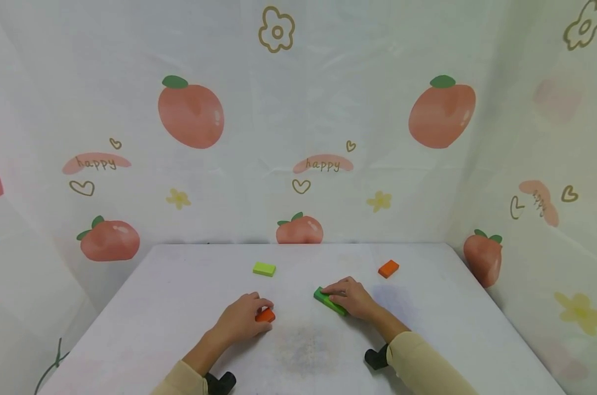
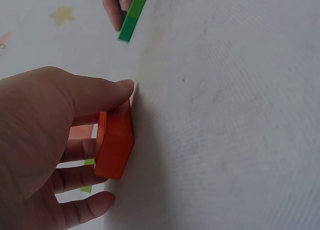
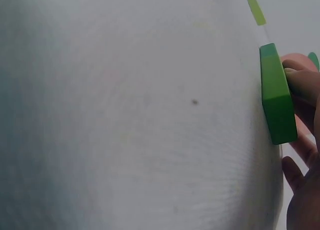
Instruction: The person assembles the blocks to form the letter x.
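My left hand pinches an orange block low over the table, its thumb on one side and fingers on the other, as the left wrist view shows. To the right, my right hand holds a green bar made of a dark green block and a lighter green block, lined up end to end. Its fingers come over the bar from behind in the right wrist view. The bar lies slantwise near the middle of the white table.
A yellow-green block lies toward the back of the table, left of the middle. Farther right is a second orange block. A white sheet printed with fruit hangs behind the table. Black straps sit at both wrists.
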{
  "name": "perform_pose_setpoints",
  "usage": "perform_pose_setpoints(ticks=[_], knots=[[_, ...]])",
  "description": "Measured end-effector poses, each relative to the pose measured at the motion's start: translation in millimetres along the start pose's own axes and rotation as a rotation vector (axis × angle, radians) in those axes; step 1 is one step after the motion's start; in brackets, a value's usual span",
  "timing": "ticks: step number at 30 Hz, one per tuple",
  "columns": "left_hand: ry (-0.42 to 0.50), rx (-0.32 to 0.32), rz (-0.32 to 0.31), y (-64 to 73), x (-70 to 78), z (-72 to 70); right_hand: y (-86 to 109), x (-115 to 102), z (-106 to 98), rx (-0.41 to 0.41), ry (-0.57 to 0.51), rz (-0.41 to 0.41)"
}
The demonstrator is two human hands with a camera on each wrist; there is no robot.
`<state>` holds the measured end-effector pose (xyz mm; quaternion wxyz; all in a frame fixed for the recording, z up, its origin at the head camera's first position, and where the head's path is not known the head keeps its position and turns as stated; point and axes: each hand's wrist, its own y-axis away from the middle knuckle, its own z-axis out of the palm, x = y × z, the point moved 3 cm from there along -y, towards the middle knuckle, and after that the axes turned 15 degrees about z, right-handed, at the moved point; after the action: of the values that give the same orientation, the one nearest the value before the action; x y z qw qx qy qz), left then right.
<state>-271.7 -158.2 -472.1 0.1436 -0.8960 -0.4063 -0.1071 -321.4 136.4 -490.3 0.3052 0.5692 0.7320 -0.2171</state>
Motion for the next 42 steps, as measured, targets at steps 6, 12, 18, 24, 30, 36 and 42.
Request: perform_pose_setpoints(ticks=[6,12,18,24,30,36,42], knots=[[0.024,-0.015,-0.018,1.0,2.4,0.1,1.6,-0.5,1.8,-0.002,0.002,0.000],[0.030,-0.007,-0.021,1.5,3.3,-0.3,2.2,-0.8,2.4,0.001,0.006,-0.011],[0.035,-0.001,-0.008,1.0,2.5,-0.5,0.7,-0.4,3.1,0.000,0.009,0.010],[0.046,0.008,-0.011,-0.7,2.6,-1.3,0.4,-2.2,1.6,0.001,0.019,0.004],[0.067,0.017,-0.018,-3.7,2.5,0.6,0.4,-1.7,0.9,0.003,0.019,-0.004],[0.104,0.049,-0.047,-7.6,1.0,3.8,-0.4,1.1,1.5,0.013,0.023,0.015],[0.110,0.087,-0.029,-11.2,2.9,2.3,0.0,1.3,0.9,0.012,0.012,0.023]])
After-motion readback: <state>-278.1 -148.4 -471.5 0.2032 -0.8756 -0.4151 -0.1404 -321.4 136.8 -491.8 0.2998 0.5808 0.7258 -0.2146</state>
